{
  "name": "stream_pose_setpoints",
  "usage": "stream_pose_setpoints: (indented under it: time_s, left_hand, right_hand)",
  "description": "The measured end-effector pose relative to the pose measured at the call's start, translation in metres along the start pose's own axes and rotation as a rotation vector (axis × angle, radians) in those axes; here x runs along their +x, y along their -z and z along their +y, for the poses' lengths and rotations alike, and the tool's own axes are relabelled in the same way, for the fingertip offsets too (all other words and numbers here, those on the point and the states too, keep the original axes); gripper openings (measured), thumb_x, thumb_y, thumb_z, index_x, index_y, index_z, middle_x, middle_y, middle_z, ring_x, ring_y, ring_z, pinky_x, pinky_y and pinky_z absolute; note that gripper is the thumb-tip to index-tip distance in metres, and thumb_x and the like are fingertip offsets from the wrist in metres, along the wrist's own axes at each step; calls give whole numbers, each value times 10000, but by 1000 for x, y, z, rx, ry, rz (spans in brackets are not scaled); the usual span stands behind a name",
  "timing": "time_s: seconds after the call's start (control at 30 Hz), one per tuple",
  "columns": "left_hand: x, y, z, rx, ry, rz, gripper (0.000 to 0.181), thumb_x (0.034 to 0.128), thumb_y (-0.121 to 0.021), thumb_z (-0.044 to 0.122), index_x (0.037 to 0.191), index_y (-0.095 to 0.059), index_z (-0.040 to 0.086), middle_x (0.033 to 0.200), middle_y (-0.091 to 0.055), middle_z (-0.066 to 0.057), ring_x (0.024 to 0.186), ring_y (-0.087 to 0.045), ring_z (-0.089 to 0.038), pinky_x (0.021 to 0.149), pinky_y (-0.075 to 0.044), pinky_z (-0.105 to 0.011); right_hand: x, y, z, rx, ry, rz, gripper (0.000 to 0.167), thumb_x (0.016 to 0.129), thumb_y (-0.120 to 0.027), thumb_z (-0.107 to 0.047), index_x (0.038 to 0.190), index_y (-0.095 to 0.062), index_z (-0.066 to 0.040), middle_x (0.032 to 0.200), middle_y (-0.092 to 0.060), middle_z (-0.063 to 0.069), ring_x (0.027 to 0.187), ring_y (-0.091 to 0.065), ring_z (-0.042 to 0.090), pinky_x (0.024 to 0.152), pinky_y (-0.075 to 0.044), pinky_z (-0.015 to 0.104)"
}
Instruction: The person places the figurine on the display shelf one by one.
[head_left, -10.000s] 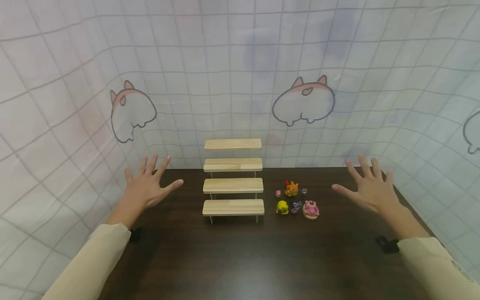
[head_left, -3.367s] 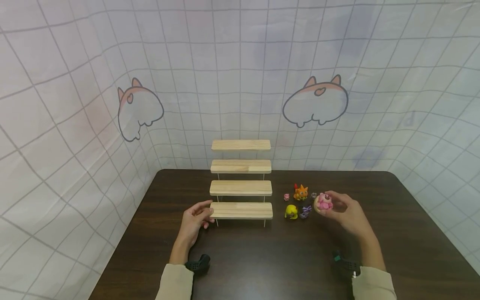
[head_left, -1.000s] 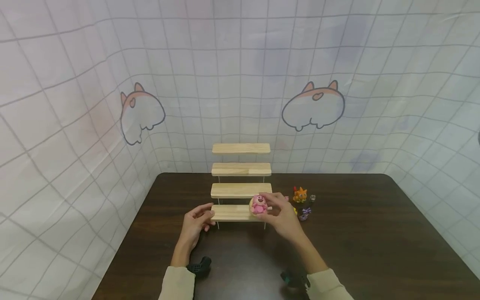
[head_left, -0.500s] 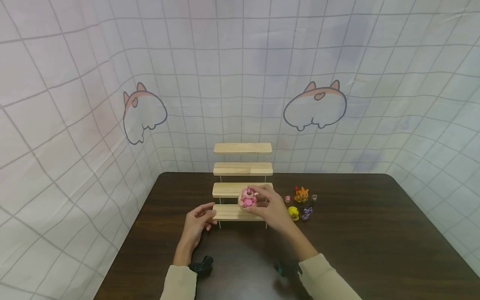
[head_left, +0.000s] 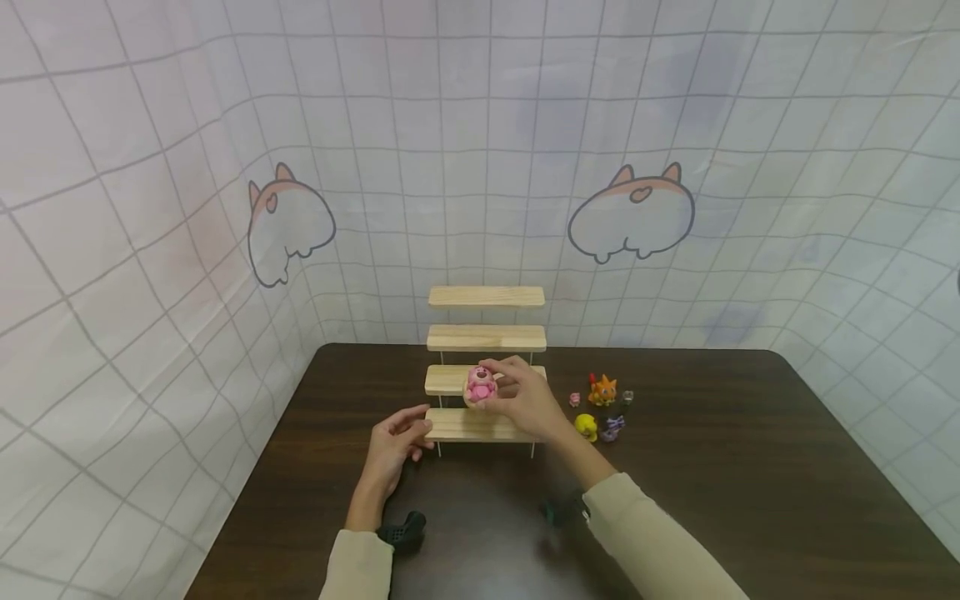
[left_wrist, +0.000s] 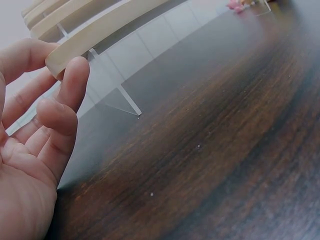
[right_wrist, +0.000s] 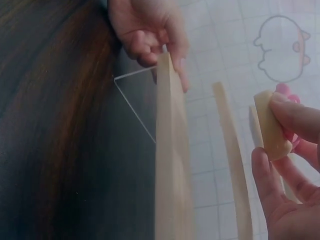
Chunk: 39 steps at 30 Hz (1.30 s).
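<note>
A pink bear figurine (head_left: 481, 385) with a cream round base is pinched in my right hand (head_left: 525, 402), between thumb and fingers. It is held in front of the second step of a wooden tiered display shelf (head_left: 486, 338); whether it touches the step I cannot tell. My left hand (head_left: 390, 446) grips the left end of the lowest plank (left_wrist: 100, 35), thumb and forefinger around it. In the right wrist view, the figurine's cream base (right_wrist: 272, 127) faces the camera, with its pink part mostly hidden behind.
Right of the shelf on the dark table (head_left: 712, 467) stand an orange figurine (head_left: 602, 390), a yellow one (head_left: 586, 427), a purple one (head_left: 612, 428), a tiny pink one (head_left: 574, 399) and a tiny grey one (head_left: 627, 397). A grid-patterned curtain (head_left: 487, 167) surrounds the table.
My right hand has picked up the bear figurine from the table's right and carried it left, then up and back past the lowest step. My left hand has come to the lowest plank and stayed.
</note>
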<state>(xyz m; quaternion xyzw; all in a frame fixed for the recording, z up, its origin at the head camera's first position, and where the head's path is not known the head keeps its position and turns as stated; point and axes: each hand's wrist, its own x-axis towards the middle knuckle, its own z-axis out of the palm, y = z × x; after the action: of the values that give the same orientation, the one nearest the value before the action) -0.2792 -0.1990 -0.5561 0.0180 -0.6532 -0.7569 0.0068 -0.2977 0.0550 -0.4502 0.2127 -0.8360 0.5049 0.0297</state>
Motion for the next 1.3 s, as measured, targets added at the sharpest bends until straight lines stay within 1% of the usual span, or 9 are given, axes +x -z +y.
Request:
stream_pose_setpoints:
  time_s: [0.13,0.27,0.4,0.5,0.7,0.83,1.03,1.13,1.3]
  left_hand:
    - [1,0,0,0,-2,2,388,952,-719,101,1319,-652,-7,866,-701,-24,646,-686,-132,506,-453,-213]
    - [1,0,-1,9,3,5,388,956,-717,109,1322,-651,-3,859,-702,-21,647,-686,-130,510,-453,-212]
    - [0,0,-1,16,6,14,380,959,-714,112,1320,-657,10,850,-706,-19,648,-687,-127,508,-457,-210]
    - [-1,0,0,22,2,14,388,957,-719,121,1324,-657,12,855,-710,-19,651,-690,-127,507,-462,-211]
    - [-1,0,0,21,1,15,413,956,-719,120,1341,-639,-7,867,-712,-20,652,-693,-129,503,-458,-212]
    - [-1,0,2,23,-3,8,438,958,-714,119,1360,-617,-26,871,-708,-8,653,-695,-122,504,-457,-204]
    - [-2,-1,3,26,7,4,430,959,-713,127,1358,-626,-8,879,-712,-11,661,-696,-124,510,-460,-205]
    - [-2,-1,4,14,19,6,409,957,-715,119,1344,-641,7,889,-710,-23,664,-693,-136,513,-458,-211]
    - [-2,-2,4,6,21,5,391,953,-720,116,1326,-657,20,901,-709,-40,664,-691,-143,510,-457,-214]
  right_hand:
    - [8,2,-3,0,-15,0,633,829,-867,-201,1413,-628,-160,1256,-610,63,1120,-677,305,948,-579,455]
    - [16,1,-5,8,-28,-12,639,829,-869,-213,1419,-624,-175,1257,-615,62,1120,-672,309,934,-581,459]
    - [23,-2,-5,-1,-18,-37,647,831,-868,-212,1427,-618,-190,1254,-623,70,1118,-678,314,959,-572,465]
    - [26,-6,-6,-4,-13,-41,646,830,-867,-209,1426,-618,-192,1265,-634,68,1120,-688,307,967,-569,470]
    - [30,-13,-9,-12,-19,-36,626,836,-862,-219,1416,-628,-195,1217,-627,64,1109,-693,291,948,-577,436]
    - [33,-17,-11,-18,-18,-34,607,848,-851,-197,1412,-629,-174,1203,-622,67,1100,-693,286,944,-578,403]
    - [36,-23,-14,-1,-21,-15,597,846,-849,-163,1403,-633,-141,1214,-618,98,1099,-698,307,949,-575,423]
    - [36,-27,-14,4,-22,-9,601,844,-850,-158,1404,-633,-150,1210,-613,100,1096,-701,307,941,-576,426]
    - [38,-33,-11,-4,-10,-9,607,850,-846,-171,1415,-624,-162,1184,-603,92,1104,-703,302,921,-581,419]
